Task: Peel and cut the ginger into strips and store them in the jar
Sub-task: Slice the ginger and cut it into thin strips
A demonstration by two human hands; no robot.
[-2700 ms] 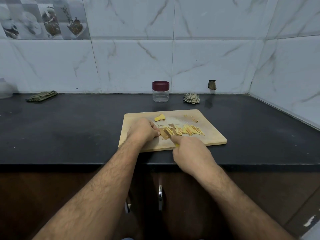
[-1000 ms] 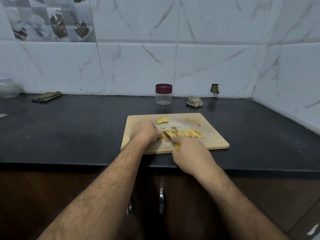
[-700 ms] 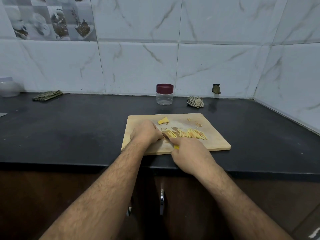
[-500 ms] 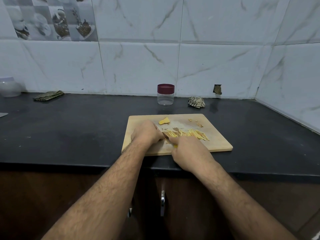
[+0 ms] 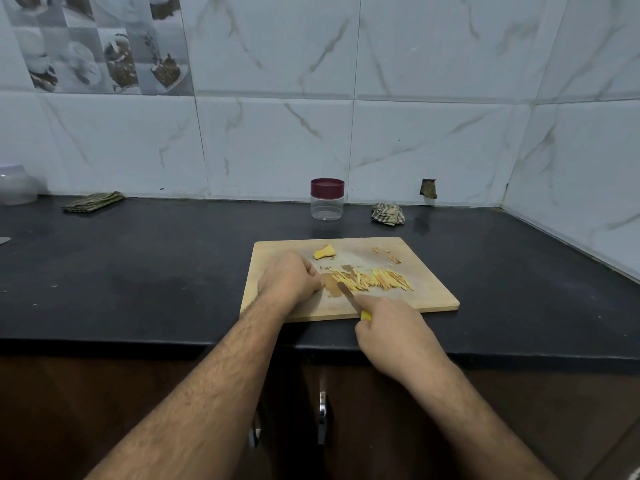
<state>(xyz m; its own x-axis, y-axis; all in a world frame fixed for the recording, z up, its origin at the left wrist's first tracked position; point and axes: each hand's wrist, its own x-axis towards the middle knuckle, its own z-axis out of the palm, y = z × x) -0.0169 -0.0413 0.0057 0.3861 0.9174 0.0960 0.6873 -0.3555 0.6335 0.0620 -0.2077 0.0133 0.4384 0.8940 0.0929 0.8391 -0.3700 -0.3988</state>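
On the dark tabletop (image 5: 138,271), the right hand (image 5: 394,327) has a closed grip on the knife (image 5: 346,292), while the left hand (image 5: 289,278), curled, pins ginger beside the strips (image 5: 374,280) on the board (image 5: 429,292). The blade works just beside those fingertips, so a slip could nick them. The jar (image 5: 327,199) stands lidded behind.

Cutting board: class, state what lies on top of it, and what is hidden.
On the cutting board: ginger strips, a ginger chunk, peel scraps, the left hand and knife. Whatever the left hand holds is covered.
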